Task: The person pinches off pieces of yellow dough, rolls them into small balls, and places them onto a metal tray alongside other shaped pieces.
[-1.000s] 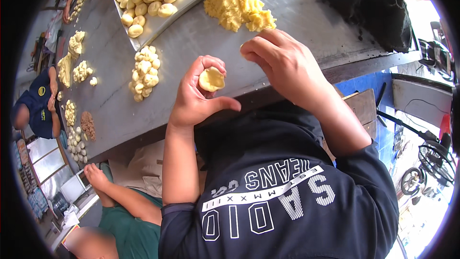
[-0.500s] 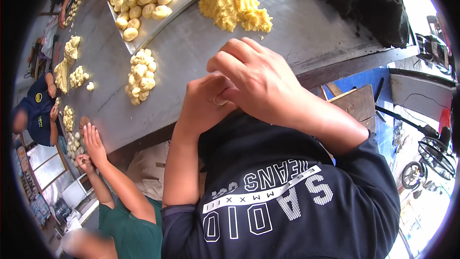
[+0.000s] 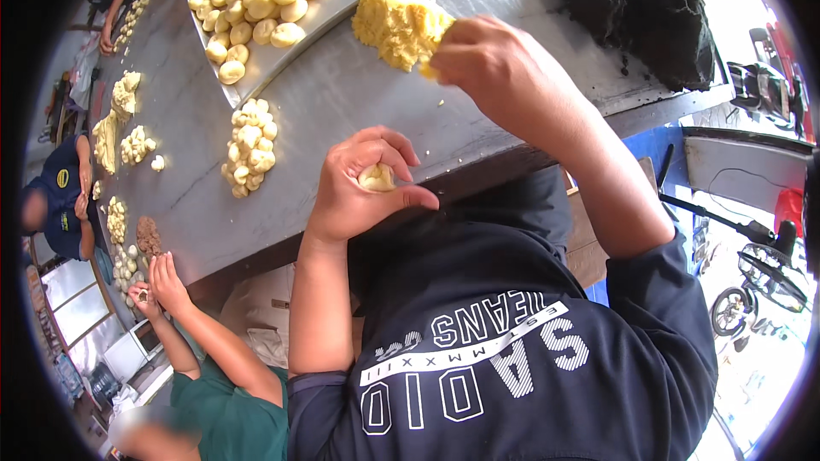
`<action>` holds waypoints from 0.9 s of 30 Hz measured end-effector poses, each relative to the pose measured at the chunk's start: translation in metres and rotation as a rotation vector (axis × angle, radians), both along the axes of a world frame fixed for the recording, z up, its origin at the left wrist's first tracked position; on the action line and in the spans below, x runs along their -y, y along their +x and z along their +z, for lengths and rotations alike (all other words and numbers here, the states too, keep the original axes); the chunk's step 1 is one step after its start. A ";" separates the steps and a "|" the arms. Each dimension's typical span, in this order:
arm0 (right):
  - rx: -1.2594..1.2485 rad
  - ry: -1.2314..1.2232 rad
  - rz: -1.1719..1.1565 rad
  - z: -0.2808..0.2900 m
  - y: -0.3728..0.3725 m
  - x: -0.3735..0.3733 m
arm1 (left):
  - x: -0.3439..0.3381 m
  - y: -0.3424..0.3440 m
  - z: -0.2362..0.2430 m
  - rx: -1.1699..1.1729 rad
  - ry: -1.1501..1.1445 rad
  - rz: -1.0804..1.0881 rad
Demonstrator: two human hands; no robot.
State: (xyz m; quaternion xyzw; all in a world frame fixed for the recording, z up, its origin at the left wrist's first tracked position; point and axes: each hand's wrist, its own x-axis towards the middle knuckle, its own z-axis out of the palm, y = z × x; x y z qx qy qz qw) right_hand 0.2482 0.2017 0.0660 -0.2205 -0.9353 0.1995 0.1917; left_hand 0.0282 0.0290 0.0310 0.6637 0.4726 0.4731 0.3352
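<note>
My left hand [image 3: 363,179] is cupped at the table's near edge, its fingers curled around a small pale piece of dough [image 3: 376,177]. Beyond it, my right hand [image 3: 483,60] reaches to the right side of a mound of yellow paste [image 3: 391,24], and a bit of the paste shows at its fingertips. Motion blurs those fingers slightly, and the hand hides the mound's right end. Left of the mound and nearer to me lies a pile of small pale dough pieces [image 3: 250,149].
A metal tray [image 3: 299,44] of round dough balls [image 3: 260,4] sits at the far left. Black cloth [image 3: 641,17] lies at the far right. Two co-workers stand along the left; one in green has hands [image 3: 166,286] near a brown mound [image 3: 149,236].
My hands have parted. The right one has moved away to the yellow paste, while the left has stayed near the edge and opened up around the dough, now visible.
</note>
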 end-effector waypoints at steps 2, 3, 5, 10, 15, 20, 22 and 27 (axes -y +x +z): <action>-0.133 0.259 0.042 0.009 -0.021 -0.007 | 0.006 -0.001 -0.010 0.153 -0.147 0.008; -0.126 0.304 0.099 0.013 -0.032 -0.012 | 0.011 -0.001 -0.003 0.349 -0.419 0.049; 0.112 0.309 0.043 0.006 -0.058 -0.007 | 0.013 -0.001 -0.004 0.401 -0.376 0.045; 0.413 0.573 0.051 -0.008 -0.072 0.016 | 0.015 -0.009 -0.007 0.702 -0.203 0.142; -0.069 -0.021 0.219 -0.011 -0.017 0.044 | 0.042 -0.030 -0.013 0.511 -0.260 0.266; 0.044 0.018 0.147 0.003 0.000 -0.012 | 0.036 -0.018 -0.009 0.158 -0.209 0.151; -0.036 0.123 0.090 -0.008 -0.014 -0.037 | 0.036 -0.013 -0.009 0.402 -0.375 0.160; 0.027 0.038 0.223 -0.020 -0.010 -0.043 | 0.034 -0.019 0.004 0.314 -0.339 0.236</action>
